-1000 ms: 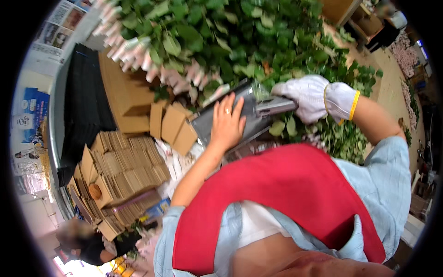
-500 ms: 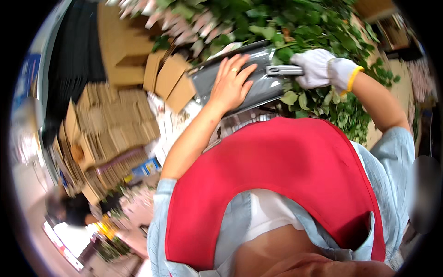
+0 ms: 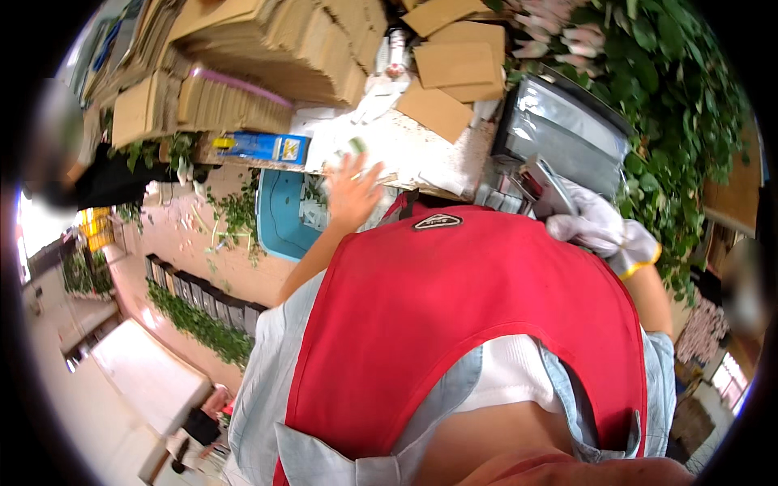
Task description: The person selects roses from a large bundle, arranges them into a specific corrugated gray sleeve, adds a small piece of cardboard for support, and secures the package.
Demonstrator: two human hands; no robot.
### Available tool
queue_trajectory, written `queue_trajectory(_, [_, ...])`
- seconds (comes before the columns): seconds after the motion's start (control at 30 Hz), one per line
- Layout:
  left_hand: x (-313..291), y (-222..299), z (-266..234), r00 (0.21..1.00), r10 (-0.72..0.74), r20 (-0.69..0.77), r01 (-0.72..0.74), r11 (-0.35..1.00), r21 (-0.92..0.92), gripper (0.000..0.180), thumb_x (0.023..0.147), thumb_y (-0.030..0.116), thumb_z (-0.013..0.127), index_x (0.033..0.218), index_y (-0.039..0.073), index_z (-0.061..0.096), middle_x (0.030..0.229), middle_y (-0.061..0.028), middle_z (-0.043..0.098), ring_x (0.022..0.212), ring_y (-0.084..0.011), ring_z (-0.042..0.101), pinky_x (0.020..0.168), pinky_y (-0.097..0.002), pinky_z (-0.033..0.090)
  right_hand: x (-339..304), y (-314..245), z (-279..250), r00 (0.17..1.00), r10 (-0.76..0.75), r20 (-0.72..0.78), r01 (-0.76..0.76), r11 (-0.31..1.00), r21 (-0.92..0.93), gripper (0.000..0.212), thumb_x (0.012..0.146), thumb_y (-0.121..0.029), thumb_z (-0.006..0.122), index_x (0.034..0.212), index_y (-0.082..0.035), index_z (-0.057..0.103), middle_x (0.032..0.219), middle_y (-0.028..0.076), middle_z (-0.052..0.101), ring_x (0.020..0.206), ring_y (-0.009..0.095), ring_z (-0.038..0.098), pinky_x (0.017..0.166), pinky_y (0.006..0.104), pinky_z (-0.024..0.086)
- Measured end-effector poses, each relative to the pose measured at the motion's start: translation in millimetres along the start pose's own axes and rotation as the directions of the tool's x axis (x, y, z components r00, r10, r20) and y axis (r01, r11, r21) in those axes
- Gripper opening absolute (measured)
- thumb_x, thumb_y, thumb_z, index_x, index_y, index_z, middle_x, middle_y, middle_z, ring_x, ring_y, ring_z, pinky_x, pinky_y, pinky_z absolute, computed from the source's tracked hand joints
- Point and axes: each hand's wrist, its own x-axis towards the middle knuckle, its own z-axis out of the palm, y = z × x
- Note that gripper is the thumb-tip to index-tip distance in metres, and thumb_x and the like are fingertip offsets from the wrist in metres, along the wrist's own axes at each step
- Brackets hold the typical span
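Observation:
My bare left hand [image 3: 354, 194] is stretched out with fingers spread, above the front edge of the white worktop and beside a blue bin [image 3: 279, 215]. A blurred green leaf scrap [image 3: 356, 145] shows just beyond its fingertips; whether they touch it I cannot tell. My right hand [image 3: 592, 225], in a white glove with a yellow cuff, is closed around a grey metal stapler [image 3: 553, 186], close to my red apron. Just past the stapler lies a dark tray-like piece covered in clear plastic [image 3: 559, 121], with leafy stems along its right side.
Flat cardboard pieces [image 3: 458, 61] lie on the worktop [image 3: 413, 150]. Tall cardboard stacks [image 3: 275, 49] and a blue box [image 3: 261, 147] stand to the left. Leafy stems [image 3: 673, 154] with pink-white wrapped heads [image 3: 583, 40] fill the far right. A row of dark containers [image 3: 198, 293] stands on the floor; another person [image 3: 69, 174] is at the left.
My left hand has left the plastic-covered piece and swung left toward the bin. My right hand has drawn the stapler back toward my body. The view has turned left.

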Motion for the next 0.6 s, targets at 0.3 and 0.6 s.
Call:
queue_trajectory(0.3, [95, 12, -29, 0.973, -0.217, -0.073, 0.172, 0.902, -0.395, 0.05, 0.084, 0.022, 0.063, 0.127, 0.0, 0.051, 0.131, -0.019, 0.05, 0.121, -0.0354, 0.046, 0.103, -0.0414, 0.039, 205, 41, 82, 0.941, 0.077, -0.33, -0.115, 0.989, -0.096, 0.043, 0.087, -0.033, 0.065, 0.115, -0.002, 0.056, 0.091, 0.01, 0.063, 0.075, 0.018, 0.059, 0.069, 0.0304, 0.048])
queue_trajectory(0.6, [33, -31, 34, 0.973, -0.046, -0.226, 0.047, 0.999, -0.004, 0.038, 0.085, 0.017, 0.057, 0.122, 0.007, 0.058, 0.132, -0.0116, 0.052, 0.119, -0.0296, 0.05, 0.101, -0.0398, 0.041, 186, -3, 91, 0.938, -0.012, -0.348, -0.302, 0.465, -0.832, 0.069, 0.078, -0.056, 0.061, 0.113, 0.004, 0.06, 0.1, 0.03, 0.065, 0.099, 0.042, 0.062, 0.09, 0.045, 0.047])
